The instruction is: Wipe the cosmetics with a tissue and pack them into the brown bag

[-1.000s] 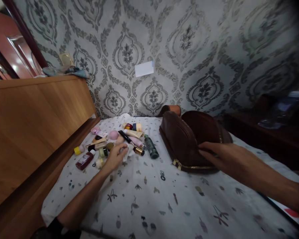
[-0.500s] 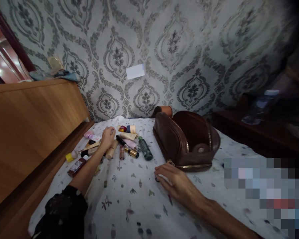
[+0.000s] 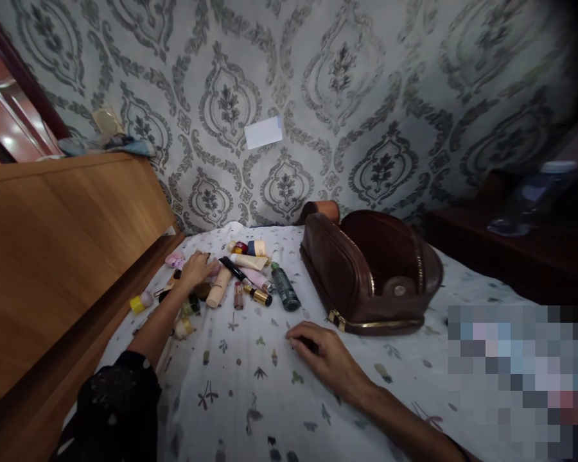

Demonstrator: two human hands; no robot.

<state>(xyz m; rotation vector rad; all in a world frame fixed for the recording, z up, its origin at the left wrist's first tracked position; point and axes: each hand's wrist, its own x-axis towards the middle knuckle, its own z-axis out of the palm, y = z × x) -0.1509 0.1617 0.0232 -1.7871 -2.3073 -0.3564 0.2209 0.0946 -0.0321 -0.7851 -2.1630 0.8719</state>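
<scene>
While the left hand [image 3: 197, 271] sits among the tubes [image 3: 218, 289], its grip impossible for me to tell, the right hand [image 3: 324, 351] is loosely open near the green bottle [image 3: 285, 289], which lies on the patterned sheet [image 3: 241, 356] beside the unzipped brown bag [image 3: 334, 266].

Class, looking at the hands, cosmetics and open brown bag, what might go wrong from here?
1. The left hand is among crowded cosmetics, so it might set one rolling.
2. The green bottle is just beyond the right hand; a forward move might nudge it.
3. The brown bag gapes open; tipping could spill any contents.
</scene>
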